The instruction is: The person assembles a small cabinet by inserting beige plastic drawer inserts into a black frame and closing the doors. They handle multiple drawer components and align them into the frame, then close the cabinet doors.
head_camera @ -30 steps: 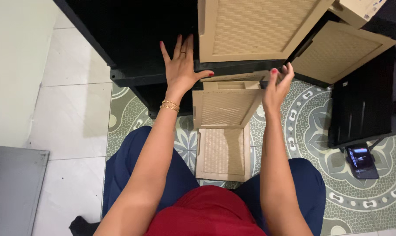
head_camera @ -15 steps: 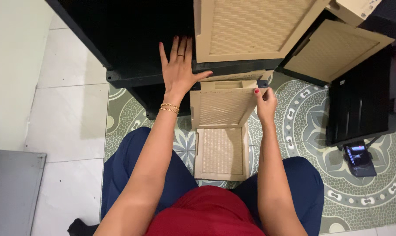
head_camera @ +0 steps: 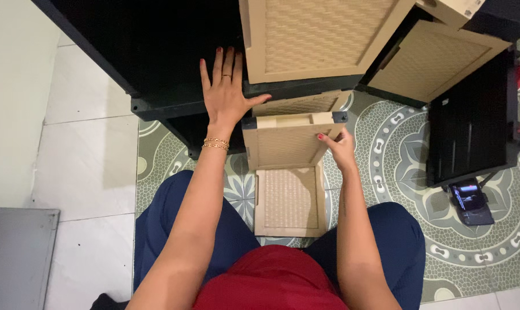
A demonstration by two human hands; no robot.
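Patterned green floor tiles (head_camera: 397, 155) fill the right of the frame. My left hand (head_camera: 225, 97) lies flat and open on the black cabinet frame (head_camera: 156, 74) at the upper middle. My right hand (head_camera: 339, 146) pinches the edge of the tan drawer (head_camera: 285, 146) in the middle, just above my knees.

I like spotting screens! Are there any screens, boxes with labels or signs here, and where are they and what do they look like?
Phone: on the patterned floor mat at the right, below the black panel; a small dark rectangle with a lit screen showing a blurry picture.
No packages, labels or signs show.
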